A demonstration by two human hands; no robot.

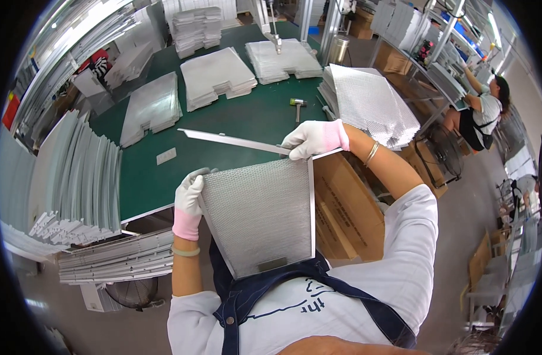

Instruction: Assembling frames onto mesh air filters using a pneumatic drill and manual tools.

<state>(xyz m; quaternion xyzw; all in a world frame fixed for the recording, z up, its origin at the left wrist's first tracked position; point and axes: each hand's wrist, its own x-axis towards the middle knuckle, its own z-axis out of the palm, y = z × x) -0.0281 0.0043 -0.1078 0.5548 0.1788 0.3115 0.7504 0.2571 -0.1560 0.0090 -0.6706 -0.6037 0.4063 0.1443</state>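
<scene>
A silver mesh filter panel [259, 213] leans against my body, its lower end at my apron. Metal edging runs along its right side, and its top edge shows bare mesh. My left hand [190, 198], in a white glove with a pink cuff, is closed on the panel's upper left corner. At the upper right corner, my gloved right hand [313, 139] pinches one end of a thin metal frame strip [235, 141]. The strip slants up to the left over the green table, its far end apart from the panel.
Stacks of notched metal sheets [217, 77] lie across the green table [223, 171]. A mallet [297, 107] lies beside a mesh panel stack [371, 100]. Long strips [93, 177] stand at the left; a cardboard box [350, 207] sits below right. Another person [489, 109] works at the far right.
</scene>
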